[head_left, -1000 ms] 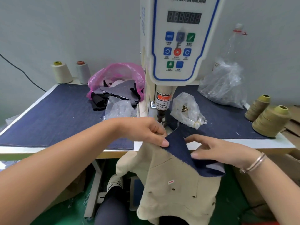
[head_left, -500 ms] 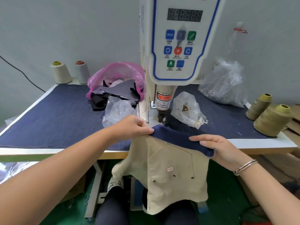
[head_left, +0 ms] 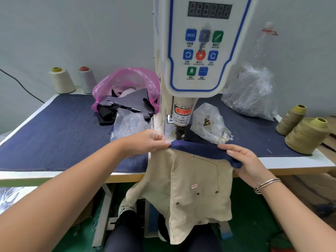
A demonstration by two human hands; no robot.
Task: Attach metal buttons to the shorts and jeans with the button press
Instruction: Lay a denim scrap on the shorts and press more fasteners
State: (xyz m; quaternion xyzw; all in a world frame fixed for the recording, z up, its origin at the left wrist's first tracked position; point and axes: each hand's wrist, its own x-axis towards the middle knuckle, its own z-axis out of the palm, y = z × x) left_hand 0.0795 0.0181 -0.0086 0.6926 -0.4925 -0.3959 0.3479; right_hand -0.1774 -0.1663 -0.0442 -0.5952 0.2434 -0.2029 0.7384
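Beige shorts (head_left: 192, 180) with a navy waistband (head_left: 201, 150) hang off the table's front edge, small metal buttons on their pockets. My left hand (head_left: 147, 141) pinches the waistband's left end just below the punch (head_left: 179, 132) of the white button press (head_left: 200, 51). A red laser dot shows on the waistband beside my left fingertips. At the waistband's right end, my right hand (head_left: 249, 162) grips the band, fingers curled over it. A clear bag of brass buttons (head_left: 209, 122) lies right of the punch.
The table carries a navy denim mat (head_left: 54, 135). A pink bag of fabric scraps (head_left: 127, 91) and a clear bag (head_left: 129, 124) sit left of the press. A larger clear bag (head_left: 251, 93) stands back right. Thread cones (head_left: 307, 135) line the right edge; two more (head_left: 61, 80) stand back left.
Both hands lifted the shorts, unfolded the waistband and stretched it flat, moving its left end under the press punch. The laser dot now falls on the waistband.
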